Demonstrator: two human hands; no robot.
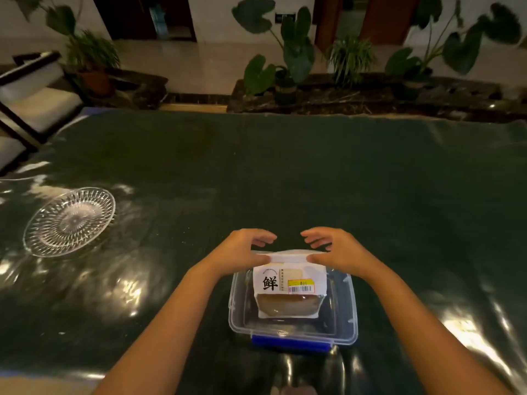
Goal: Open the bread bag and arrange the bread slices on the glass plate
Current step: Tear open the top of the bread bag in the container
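Bench point(285, 166): broad, covered in a dark green glossy sheet with bright light reflections along the near edge

Clear plastic container point(346, 315): rectangular, lidless, with a blue latch point(289, 344) on its near side; sits on the bench close to the person, slightly right of centre

Bread bag point(289, 283): white upper part printed with a large black character and carrying a yellow-and-white price sticker point(301, 287); clear lower window shows brown bread. It stands in the container, its folded top edge raised above the rim

Left hand point(242, 249): at the left end of the bag's top edge, thumb pressed against the folded strip, fingers point(263, 238) curled loosely above and behind it; whether they clamp the bag from behind cannot be told

Right hand point(336, 249): mirrors the left at the right end of the top edge, thumb on the strip, fingers curled and spread, tips clear of the bag. The fingertips of the two hands are near each other but apart

Glass plate point(42, 223): cut-pattern, round, bare; lies flat on the bench well to the left of the container and further from the person

Beyond the bench: potted plants point(293, 52) on a dark ledge; pale chair point(34, 101) at far left
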